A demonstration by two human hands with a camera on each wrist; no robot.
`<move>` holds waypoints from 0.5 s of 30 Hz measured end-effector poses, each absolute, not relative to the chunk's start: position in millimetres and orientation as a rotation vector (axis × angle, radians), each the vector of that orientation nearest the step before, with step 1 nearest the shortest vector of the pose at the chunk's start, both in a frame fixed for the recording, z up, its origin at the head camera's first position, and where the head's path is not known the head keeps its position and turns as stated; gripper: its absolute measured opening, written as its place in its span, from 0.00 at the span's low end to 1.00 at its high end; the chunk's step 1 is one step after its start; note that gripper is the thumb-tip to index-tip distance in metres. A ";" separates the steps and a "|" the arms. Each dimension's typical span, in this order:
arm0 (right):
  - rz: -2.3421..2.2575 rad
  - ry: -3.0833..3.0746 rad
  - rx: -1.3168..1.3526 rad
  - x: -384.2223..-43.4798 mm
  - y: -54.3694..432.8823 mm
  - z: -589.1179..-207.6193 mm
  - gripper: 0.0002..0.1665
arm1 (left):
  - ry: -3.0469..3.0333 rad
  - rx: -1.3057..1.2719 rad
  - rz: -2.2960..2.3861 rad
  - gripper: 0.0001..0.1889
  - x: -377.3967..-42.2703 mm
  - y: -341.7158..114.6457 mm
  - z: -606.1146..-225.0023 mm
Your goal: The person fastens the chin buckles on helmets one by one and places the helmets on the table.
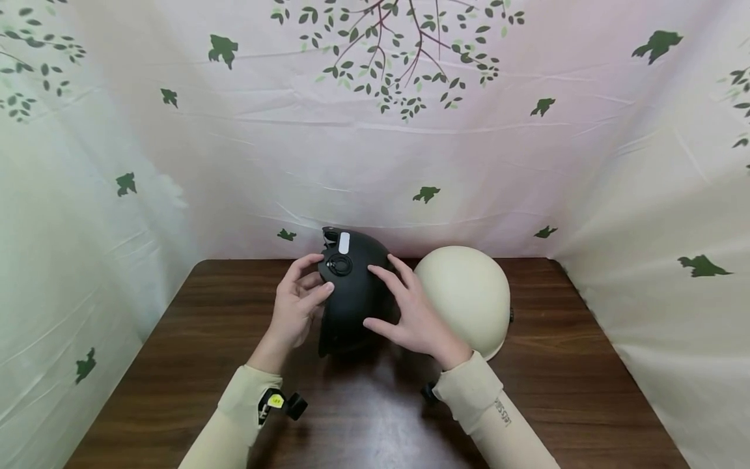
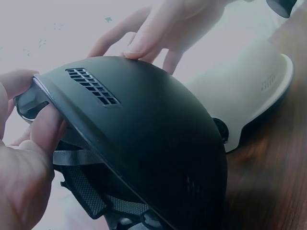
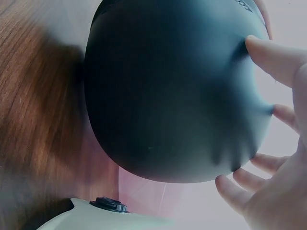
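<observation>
A black helmet point(image 1: 354, 293) stands tipped on its side on the table, its rim turned left. My left hand point(image 1: 297, 303) grips that rim between thumb and fingers, near a round dial on the shell. In the left wrist view, grey straps point(image 2: 81, 157) and padding show inside the helmet, and a vent grid point(image 2: 93, 86) runs along its shell. My right hand point(image 1: 413, 312) has its fingers spread, with the fingertips at the crown. The right wrist view shows the smooth black shell point(image 3: 172, 105) with the right thumb and fingertips along its edge.
A cream helmet point(image 1: 465, 293) sits on the brown wooden table point(image 1: 545, 378), just right of the black one and close behind my right hand. A white cloth with leaf and bird prints point(image 1: 351, 163) hangs at the table's back edge and along both sides.
</observation>
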State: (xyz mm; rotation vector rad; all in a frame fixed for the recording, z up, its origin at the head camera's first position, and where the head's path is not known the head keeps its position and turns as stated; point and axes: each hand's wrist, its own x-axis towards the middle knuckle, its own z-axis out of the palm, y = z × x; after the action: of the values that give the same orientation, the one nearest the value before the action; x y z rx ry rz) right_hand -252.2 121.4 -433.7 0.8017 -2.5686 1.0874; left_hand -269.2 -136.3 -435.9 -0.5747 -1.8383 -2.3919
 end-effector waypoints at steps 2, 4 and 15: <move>1.108 -2.562 0.790 -252.6 122.2 -434.0 0.52 | -1.802 -0.556 -2.412 0.28 -269.4 -136.2 -436.8; 1.133 -2.556 0.772 -252.9 122.9 -433.9 0.52 | -1.766 -0.532 -2.429 0.28 -269.7 -136.2 -437.2; 1.227 -2.525 0.717 -255.2 126.3 -429.7 0.51 | -1.677 -0.428 -2.535 0.27 -270.8 -136.0 -436.7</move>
State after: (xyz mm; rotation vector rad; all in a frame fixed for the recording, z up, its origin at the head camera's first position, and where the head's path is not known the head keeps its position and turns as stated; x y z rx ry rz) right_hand -255.2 126.3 -429.7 0.7175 -2.5251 1.2270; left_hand -270.8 -136.0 -436.7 -0.4277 -1.6768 -2.5349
